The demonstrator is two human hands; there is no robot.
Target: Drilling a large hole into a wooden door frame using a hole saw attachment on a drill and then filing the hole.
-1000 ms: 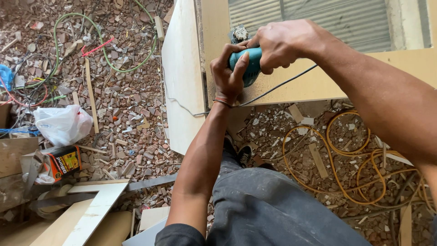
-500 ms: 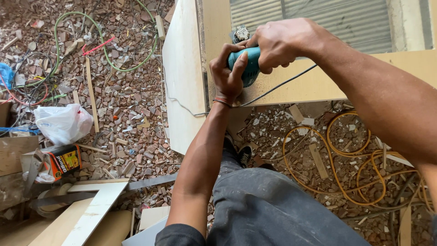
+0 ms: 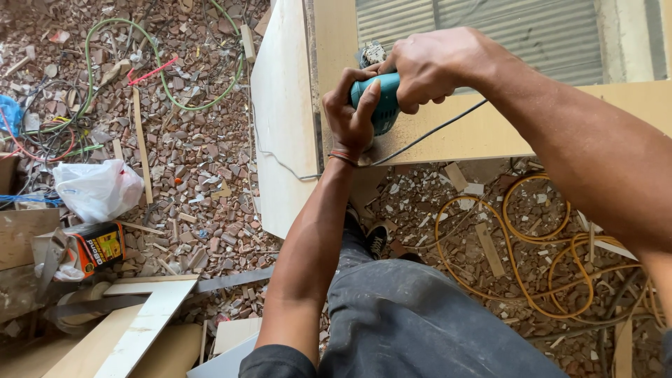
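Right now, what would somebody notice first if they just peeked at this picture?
Both hands, the left hand and the right hand, grip a teal power tool pressed onto a pale board at the top middle. An orange cable loops over the rubble floor at lower right. A white bag lies among the chips on the left.

Teal plastic handheld power tool (image 3: 383, 105), body upright on pale plywood panel (image 3: 483, 129), black cord trailing toward 4 o'clock

White bag (image 3: 98, 189), orange cable (image 3: 560, 259), rubble.
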